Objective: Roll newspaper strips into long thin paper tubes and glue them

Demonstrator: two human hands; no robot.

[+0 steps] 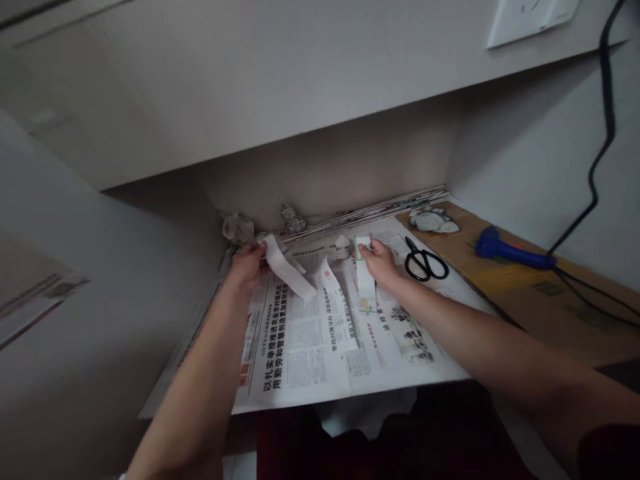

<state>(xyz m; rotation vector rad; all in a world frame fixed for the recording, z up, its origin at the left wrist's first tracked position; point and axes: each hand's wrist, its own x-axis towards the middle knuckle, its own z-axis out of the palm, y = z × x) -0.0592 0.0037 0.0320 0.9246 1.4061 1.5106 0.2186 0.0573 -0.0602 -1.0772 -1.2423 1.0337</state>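
Observation:
My left hand (247, 265) pinches the upper end of a white paper strip (291, 272), which slants down to the right above the newspaper (305, 363). My right hand (381, 261) is closed on a second pale strip (367, 285) with a green-edged piece at its top; its exact kind is unclear. Between the hands, another narrow piece of paper (327, 272) with a small red mark lies on the printed sheet. Black-handled scissors (425, 265) rest just right of my right hand.
A blue tool with a black cord (515, 252) lies on cardboard (565, 290) at the right. Near it sits a crumpled whitish lump (434, 220). At the back are a clear plastic bag (238, 228) and a speckled bundle (293, 219). A pale panel (280, 73) overhangs the work surface.

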